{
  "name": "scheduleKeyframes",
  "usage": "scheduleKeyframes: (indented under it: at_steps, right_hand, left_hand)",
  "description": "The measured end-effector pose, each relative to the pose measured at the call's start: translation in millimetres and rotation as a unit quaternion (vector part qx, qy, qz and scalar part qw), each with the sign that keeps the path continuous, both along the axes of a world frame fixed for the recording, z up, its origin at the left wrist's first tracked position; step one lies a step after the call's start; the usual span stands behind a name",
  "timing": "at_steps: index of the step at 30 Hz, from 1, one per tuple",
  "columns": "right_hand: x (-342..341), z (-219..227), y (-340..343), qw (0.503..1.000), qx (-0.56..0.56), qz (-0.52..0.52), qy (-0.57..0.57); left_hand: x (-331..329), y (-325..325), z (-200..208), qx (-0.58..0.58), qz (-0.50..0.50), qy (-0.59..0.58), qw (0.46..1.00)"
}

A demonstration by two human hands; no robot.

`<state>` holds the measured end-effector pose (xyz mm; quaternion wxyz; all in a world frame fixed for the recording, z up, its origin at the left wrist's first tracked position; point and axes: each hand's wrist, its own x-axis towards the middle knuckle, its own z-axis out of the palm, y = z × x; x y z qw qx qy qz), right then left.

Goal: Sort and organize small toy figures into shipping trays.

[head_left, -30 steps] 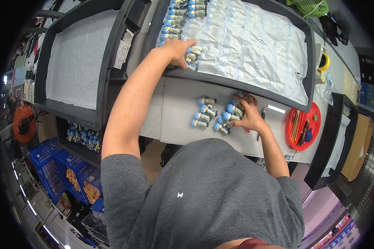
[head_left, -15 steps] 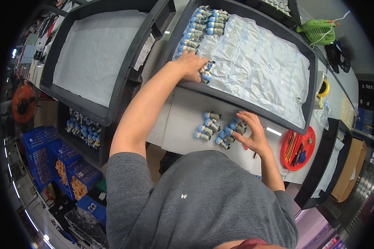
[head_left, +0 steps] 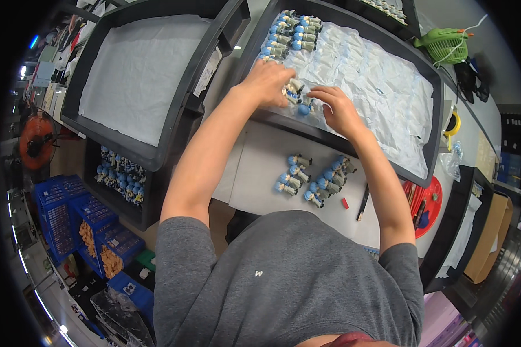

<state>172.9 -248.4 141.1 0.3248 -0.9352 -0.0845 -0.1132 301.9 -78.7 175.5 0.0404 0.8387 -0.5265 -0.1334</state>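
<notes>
My left hand [head_left: 267,82] is over the left side of the black tray [head_left: 353,146], its fingers curled round small blue-capped figurines [head_left: 293,91]; how many it grips is partly hidden. Just right of it, a single figurine [head_left: 304,109] lies on the crinkled white lining sheet [head_left: 359,75]. My right hand [head_left: 340,111] hovers beside that one, fingers bent and apart, holding nothing I can see. Two columns of figurines [head_left: 304,37] lie side by side at the tray's far left. On the white table [head_left: 260,168] in front, two small groups of figurines [head_left: 330,180] lie in slanting rows.
A second black tray [head_left: 173,110] lined with white paper stands at the left, above a tray of figurines [head_left: 121,179]. On the right are a red dish [head_left: 434,199] of tools, a dark stick [head_left: 363,202], a small red piece [head_left: 345,203] and a green fan [head_left: 446,43].
My right hand has moved from the table figurines up and over the tray. A single figurine now shows between my hands. My left hand has shifted slightly, staying at the tray's left side.
</notes>
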Motion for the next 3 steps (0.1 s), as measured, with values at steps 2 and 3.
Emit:
scheduleKeyframes:
  at_steps: [2, 3]
  right_hand:
    - [16.8, -12.5, -0.1, 0.999, -0.047, 0.020, 0.014]
    - [22.3, -16.6, 0.9, 0.994, -0.097, 0.043, 0.026]
  left_hand:
    - [-13.5, 12.9, 24.6, -0.164, 0.062, 0.038, 0.984]
    - [-14.1, 14.9, 23.3, -0.161, 0.062, 0.040, 0.984]
